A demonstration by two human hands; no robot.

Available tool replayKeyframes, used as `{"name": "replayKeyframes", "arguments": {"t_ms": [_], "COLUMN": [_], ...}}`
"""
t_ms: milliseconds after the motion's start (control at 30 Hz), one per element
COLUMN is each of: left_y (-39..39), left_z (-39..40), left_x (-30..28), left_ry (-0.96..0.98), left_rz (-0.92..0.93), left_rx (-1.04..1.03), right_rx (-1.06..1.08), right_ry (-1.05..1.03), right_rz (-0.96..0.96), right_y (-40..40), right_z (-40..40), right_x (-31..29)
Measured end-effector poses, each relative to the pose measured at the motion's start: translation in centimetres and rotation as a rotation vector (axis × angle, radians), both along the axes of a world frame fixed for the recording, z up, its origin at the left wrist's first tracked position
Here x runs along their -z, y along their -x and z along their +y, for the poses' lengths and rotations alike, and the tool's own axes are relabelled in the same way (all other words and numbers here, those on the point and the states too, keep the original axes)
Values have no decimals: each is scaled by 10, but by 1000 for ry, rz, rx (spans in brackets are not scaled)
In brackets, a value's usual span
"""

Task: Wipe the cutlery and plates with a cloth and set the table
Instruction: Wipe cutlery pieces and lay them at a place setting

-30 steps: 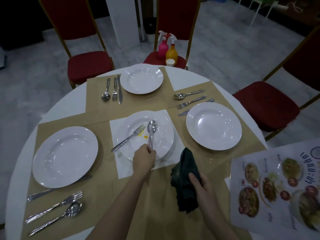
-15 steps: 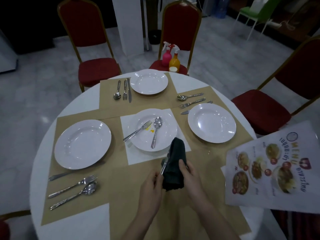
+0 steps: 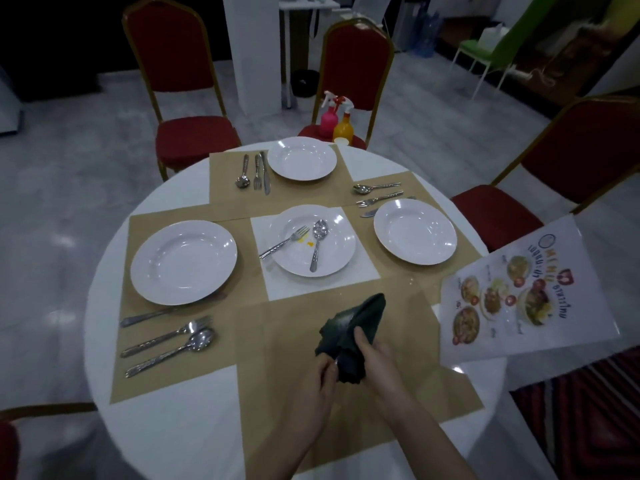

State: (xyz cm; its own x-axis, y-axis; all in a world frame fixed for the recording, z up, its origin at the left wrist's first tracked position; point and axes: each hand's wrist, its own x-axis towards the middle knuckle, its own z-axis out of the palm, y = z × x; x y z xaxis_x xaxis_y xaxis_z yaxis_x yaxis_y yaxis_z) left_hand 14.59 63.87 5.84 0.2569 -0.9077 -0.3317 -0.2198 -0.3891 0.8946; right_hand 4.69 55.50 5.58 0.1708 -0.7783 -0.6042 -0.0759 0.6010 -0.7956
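Observation:
My right hand (image 3: 377,358) grips a dark green cloth (image 3: 353,327) over the near brown placemat. My left hand (image 3: 311,386) pinches the handle of a metal piece of cutlery (image 3: 335,362); its other end is buried in the cloth, so I cannot tell which piece it is. On the white centre mat, the centre plate (image 3: 339,258) carries a fork (image 3: 285,241), a spoon (image 3: 318,244) and small yellow stains (image 3: 308,242). Three more white plates sit on placemats: left (image 3: 183,261), right (image 3: 415,231) and far (image 3: 301,158).
Cutlery sets lie beside the left plate (image 3: 166,337), the far plate (image 3: 256,171) and the right plate (image 3: 379,195). A picture menu (image 3: 512,296) overhangs the round table's right edge. Pink (image 3: 327,121) and orange (image 3: 343,126) spray bottles stand on the far red chair. Red chairs ring the table.
My left hand came back from the centre plate to the cloth and now holds a piece of cutlery in it. Both hands have drawn nearer to me, and the view has tilted up.

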Motion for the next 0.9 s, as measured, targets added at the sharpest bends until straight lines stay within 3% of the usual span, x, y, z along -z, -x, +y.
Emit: {"name": "replayKeyframes", "arguments": {"t_ms": [367,567,800,900], "left_y": [20,31,55,53], "left_z": [-5,-11,-15,-18], "left_x": [-20,-11,-13,-10], "left_ry": [-68,-65,-69,-58], "left_rz": [-55,-81,-67,-55], "left_rx": [-64,-185,-178,-267], "right_rx": [183,-47,99,-33], "right_ry": [-129,-95,-90,-67], "right_rz": [50,-38,8,-29], "right_y": [6,11,30,23], "right_z": [-43,-20,-61,-52], "right_x": [17,15,26,23]}}
